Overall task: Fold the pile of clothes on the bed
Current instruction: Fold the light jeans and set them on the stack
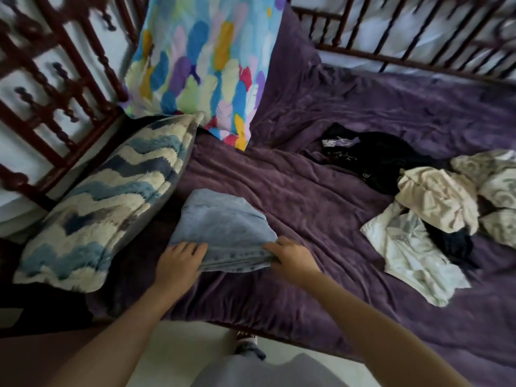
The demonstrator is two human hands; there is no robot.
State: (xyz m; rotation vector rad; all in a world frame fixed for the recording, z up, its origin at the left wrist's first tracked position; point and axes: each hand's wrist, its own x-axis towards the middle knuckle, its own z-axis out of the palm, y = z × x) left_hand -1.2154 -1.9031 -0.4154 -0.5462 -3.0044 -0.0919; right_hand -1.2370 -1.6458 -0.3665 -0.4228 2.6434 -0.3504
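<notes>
A folded light-blue garment (223,224) lies on the purple bedspread (307,196) near the bed's front edge. My left hand (178,263) holds its near left corner, fingers on top of the cloth. My right hand (290,256) pinches its near right edge, fingers curled over the layered hem. To the right lies a loose pile of clothes (435,213): cream and white printed pieces crumpled together, with a black garment (371,157) spread behind them and dark cloth (455,244) tucked under them.
A fluffy blue-and-cream wavy pillow (106,208) leans at the left, touching the blue garment's side. A bright multicolour pillow (206,62) stands against the dark wooden bed rails (55,79). More rails (418,37) run along the far side. Pale floor (195,347) shows below.
</notes>
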